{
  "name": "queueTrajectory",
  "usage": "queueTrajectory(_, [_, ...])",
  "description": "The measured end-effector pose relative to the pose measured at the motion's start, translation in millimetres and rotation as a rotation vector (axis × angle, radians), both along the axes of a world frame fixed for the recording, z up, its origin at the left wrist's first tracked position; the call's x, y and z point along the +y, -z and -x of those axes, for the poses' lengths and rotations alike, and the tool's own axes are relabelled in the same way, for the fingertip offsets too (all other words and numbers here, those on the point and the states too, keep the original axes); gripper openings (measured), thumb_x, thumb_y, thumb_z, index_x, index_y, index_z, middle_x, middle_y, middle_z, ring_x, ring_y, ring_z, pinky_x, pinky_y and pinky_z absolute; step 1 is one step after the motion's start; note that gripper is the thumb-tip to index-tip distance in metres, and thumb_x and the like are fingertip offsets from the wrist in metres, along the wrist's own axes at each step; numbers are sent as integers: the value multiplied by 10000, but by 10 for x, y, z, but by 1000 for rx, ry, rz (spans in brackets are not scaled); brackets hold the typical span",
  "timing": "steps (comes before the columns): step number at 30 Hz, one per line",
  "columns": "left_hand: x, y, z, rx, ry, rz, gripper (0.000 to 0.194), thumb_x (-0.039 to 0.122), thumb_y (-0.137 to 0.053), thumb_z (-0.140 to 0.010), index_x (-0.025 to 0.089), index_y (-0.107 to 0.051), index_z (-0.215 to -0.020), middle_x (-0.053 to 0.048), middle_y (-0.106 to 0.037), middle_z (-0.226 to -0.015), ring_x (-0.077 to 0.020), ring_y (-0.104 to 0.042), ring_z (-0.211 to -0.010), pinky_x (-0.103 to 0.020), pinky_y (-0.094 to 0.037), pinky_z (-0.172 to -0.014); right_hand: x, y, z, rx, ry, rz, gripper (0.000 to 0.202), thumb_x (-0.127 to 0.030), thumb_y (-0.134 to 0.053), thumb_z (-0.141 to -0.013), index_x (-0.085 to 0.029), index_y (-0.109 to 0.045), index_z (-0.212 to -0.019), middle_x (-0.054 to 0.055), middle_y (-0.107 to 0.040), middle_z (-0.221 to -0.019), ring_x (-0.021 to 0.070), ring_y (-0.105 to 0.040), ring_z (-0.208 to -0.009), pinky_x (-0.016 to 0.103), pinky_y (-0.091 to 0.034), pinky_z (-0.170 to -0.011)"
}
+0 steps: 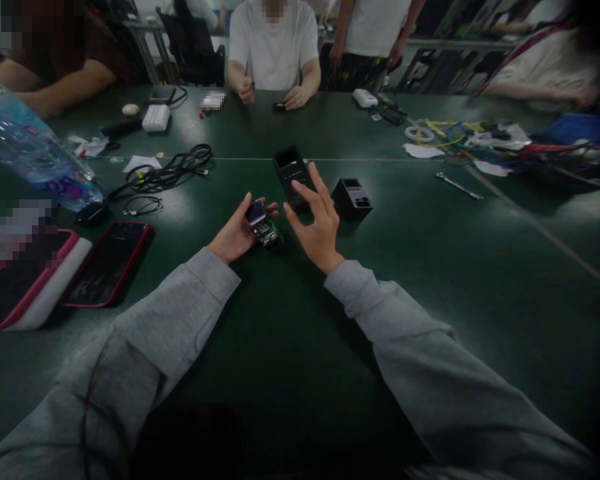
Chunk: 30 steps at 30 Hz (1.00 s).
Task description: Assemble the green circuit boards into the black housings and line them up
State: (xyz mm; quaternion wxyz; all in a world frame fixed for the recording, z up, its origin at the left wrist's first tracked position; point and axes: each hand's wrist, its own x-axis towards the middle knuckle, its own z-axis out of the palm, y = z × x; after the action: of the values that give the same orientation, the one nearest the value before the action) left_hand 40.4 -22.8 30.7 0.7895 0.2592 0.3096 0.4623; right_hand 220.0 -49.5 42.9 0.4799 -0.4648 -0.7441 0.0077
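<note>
My left hand (235, 231) is closed round a small circuit board (265, 228) with a dark display at its upper end and metal ports at its lower end. To its right, my right hand (314, 223) hovers with fingers spread over a black plastic casing (291, 167) that has a rectangular window. The fingers overlap the casing, and whether they touch it I cannot tell. Right of that hand, a second black box-like casing (353, 198) with cut-outs stands on the dark green table (290, 373).
Phones in red cases (111, 263) and a large plastic bottle (45, 157) are at the left. Black cables (173, 170) lie beyond my left hand. A wrench (459, 186) and a heap of wires (480, 143) are at the right. A person (274, 53) sits opposite.
</note>
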Motion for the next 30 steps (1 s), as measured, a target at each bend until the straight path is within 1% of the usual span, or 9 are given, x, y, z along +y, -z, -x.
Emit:
queueTrajectory(4, [-11,-12,4,8,-5,9,484,540,-584,-911,208,-609,-1261,-65,-735,-1125,-217,-686,-1077,-357,-502,-958,58,89,-24,-21,13,57,426,-340,-500,-993,-292,-465,-1415,30,-271,-1603,300,-230,-1484,626,-299,-1170])
queueTrajectory(9, [10,20,9,16,2,5,521,555,-590,-900,218,-597,-1297,-63,-747,-1104,-222,-690,-1067,-368,-495,-979,76,130,19,-36,-32,73,448,-329,-539,-978,-288,-460,-1418,38,-278,-1603,284,-277,-1469,584,-337,-1166])
queueTrajectory(12, [17,27,15,18,5,9,542,559,-592,-896,216,-588,-1316,-65,-751,-1096,-228,-694,-1058,-381,-490,-988,108,161,30,-34,-28,82,450,-337,-569,-965,-277,-478,-1402,55,-318,-1586,282,-327,-1448,576,-357,-1155])
queueTrajectory(16, [10,15,18,23,-3,5,524,543,-597,-900,208,-596,-1304,-70,-749,-1102,-226,-691,-1065,-371,-489,-986,171,218,27,-21,19,126,441,-333,-589,-957,-239,-514,-1381,92,-390,-1544,286,-393,-1412,578,-369,-1145])
queueTrajectory(19, [1,1,20,17,-5,7,474,521,-600,-906,203,-621,-1256,-69,-748,-1097,-223,-687,-1072,-363,-488,-982,207,254,24,-11,56,154,426,-338,-590,-961,-212,-546,-1365,115,-446,-1504,277,-437,-1384,550,-390,-1138])
queueTrajectory(23, [-10,-16,22,14,-2,1,405,487,-604,-913,207,-646,-1202,-64,-749,-1096,-221,-684,-1083,-363,-494,-969,214,269,31,-52,64,230,364,-355,-550,-988,-181,-617,-1301,142,-525,-1434,283,-508,-1326,527,-436,-1103])
queueTrajectory(27, [-20,-32,19,29,-14,7,406,466,-612,-909,216,-640,-1228,-61,-750,-1101,-217,-689,-1075,-355,-500,-960,195,276,42,-96,81,252,372,-374,-502,-1009,-205,-607,-1323,127,-508,-1452,305,-513,-1318,552,-457,-1076])
queueTrajectory(30, [-21,-35,19,17,-10,9,426,458,-618,-904,232,-621,-1264,-49,-752,-1100,-213,-697,-1057,-358,-502,-966,182,287,47,-109,99,237,383,-397,-481,-1014,-210,-604,-1325,124,-510,-1450,307,-523,-1307,542,-477,-1059])
